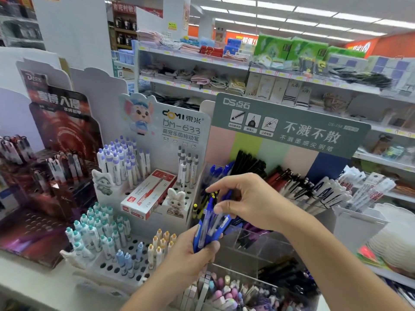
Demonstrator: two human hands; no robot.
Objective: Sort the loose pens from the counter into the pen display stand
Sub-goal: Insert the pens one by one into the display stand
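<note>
Above counter, left hand (190, 252) grips pens (212, 227) (blue).

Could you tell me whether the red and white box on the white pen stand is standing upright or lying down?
Lying down: the red and white box rests lengthwise, tilted, across the white pen stand's tiers.

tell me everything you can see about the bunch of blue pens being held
The bunch of blue pens is several slim plastic pens with blue barrels, some with clear sections. They lean tips-up, tilted to the right, in front of the white pen stand. The left hand grips their lower ends in a fist. The right hand pinches one pen near the top of the bunch between thumb and fingers. The exact count is unclear.
</note>
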